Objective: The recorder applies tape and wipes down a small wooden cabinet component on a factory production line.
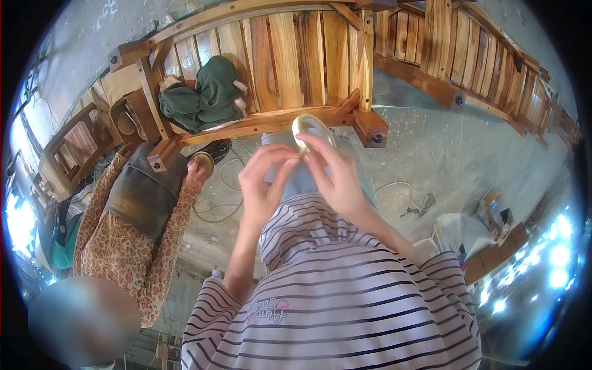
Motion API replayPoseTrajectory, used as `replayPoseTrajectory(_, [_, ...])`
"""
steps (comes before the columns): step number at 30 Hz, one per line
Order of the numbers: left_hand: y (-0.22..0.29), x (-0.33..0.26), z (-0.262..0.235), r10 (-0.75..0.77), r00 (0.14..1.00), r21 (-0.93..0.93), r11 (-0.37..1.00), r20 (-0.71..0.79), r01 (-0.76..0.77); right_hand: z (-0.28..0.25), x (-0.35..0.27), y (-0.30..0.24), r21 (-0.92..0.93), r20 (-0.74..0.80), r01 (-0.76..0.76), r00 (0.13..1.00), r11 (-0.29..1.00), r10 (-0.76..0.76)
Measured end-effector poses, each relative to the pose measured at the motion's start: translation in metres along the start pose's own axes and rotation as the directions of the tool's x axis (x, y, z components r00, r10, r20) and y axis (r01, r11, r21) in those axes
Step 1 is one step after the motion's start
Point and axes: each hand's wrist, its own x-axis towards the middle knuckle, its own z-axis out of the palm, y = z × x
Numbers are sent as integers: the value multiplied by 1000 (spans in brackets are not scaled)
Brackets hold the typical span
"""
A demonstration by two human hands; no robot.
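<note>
A pale yellow roll of tape (296, 131), probably masking tape, is held up in front of me near the front rail of a wooden bench. My right hand (338, 176) is closed on the roll's near side, with thumb and fingers pinched. Against it, my left hand (262, 179) pinches at the tape's lower edge, its fingertips almost touching the right ones. Whether a loose tape end lies between the left fingertips is too small to tell.
Ahead stands a slatted wooden bench (265, 61) with a dark green cloth bundle (209, 92) on it. Another slatted wooden piece (462, 55) is at the far right. A co-worker (123, 246) at my left holds a round tool (202, 165). A thin cord (394, 185) lies on the floor.
</note>
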Motion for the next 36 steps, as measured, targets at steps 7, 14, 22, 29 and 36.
replayPoseTrajectory(7, [-8, -1, 5, -75, 992, -52, 996, -105, 70, 10, 4, 0, -51, -41, -38, 999, 998, 35])
replayPoseTrajectory(14, [-17, 14, -17, 135, 990, 112, 985, -38, -130, 17, 20, -5, -222, 57, 56, 997, 973, -45])
replayPoseTrajectory(22, [-18, 45, -17, -41, 951, -165, 986, -305, -10, 52, 62, -4, -281, -86, 206, 967, 937, -239])
replayPoseTrajectory(29, [-24, 61, -20, -324, 897, -447, 879, -302, 167, 72, 87, -6, -286, -137, 204, 958, 936, -251])
replayPoseTrajectory(36, [-40, 75, -53, 156, 923, 106, 986, -353, -126, 78, 104, -23, -72, -55, 51, 997, 996, -55])
